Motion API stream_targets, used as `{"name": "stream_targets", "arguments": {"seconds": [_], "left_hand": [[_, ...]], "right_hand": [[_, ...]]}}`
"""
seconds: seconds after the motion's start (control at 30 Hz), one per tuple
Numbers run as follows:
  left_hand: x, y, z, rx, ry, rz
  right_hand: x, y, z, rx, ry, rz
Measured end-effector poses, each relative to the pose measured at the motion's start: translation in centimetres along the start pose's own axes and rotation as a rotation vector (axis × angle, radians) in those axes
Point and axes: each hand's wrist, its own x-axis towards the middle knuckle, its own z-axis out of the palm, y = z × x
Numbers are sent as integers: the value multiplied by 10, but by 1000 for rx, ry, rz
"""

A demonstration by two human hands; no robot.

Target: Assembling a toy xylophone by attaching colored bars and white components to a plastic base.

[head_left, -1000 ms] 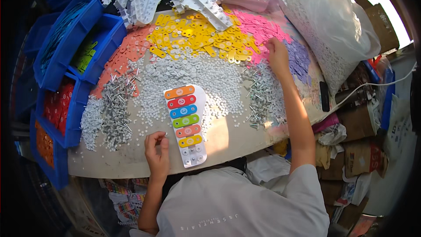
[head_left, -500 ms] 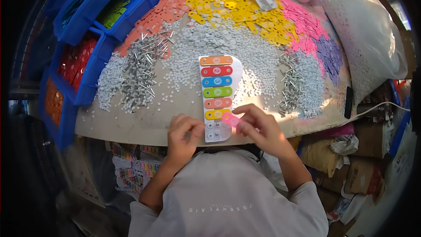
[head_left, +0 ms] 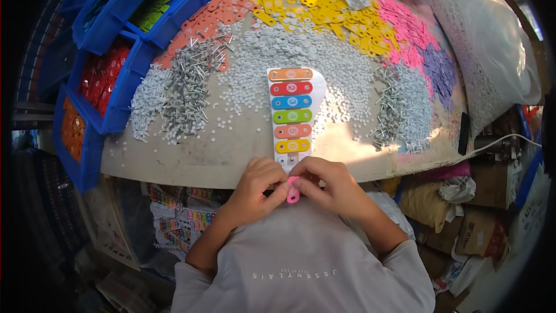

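Pink bar pinched at the near end of a toy xylophone

The pink bar (head_left: 293, 192) sits between both hands at the counter's (head_left: 231, 159) near edge; left hand (head_left: 255, 182) and right hand (head_left: 327, 182) pinch it together; the toy xylophone (head_left: 292, 116) lies just beyond; white washers (head_left: 301, 52) and grey screws (head_left: 185, 93) farther off.

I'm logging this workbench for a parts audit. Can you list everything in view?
toy xylophone: one, white base, six coloured bars, table centre
pink bar: one, between both hands
yellow bars: a pile, far edge
pink bars: a pile, far right
white washers: a spread, mid-table
metal screws: a heap, left
bins: several, blue, left edge
white sack: one, right
left hand: pinching pink bar
right hand: pinching pink bar
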Motion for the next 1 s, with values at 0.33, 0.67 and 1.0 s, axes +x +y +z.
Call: {"name": "stream_targets", "arguments": {"seconds": [0.33, 0.67, 1.0], "left_hand": [[-2, -26, 20, 242, 362, -240], [5, -31, 27, 245, 393, -241], [4, -30, 32, 64, 421, -303]], "right_hand": [[8, 20, 16, -40, 316, 40], [9, 40, 2, -266, 342, -9], [4, 63, 6, -52, 366, -47]]}}
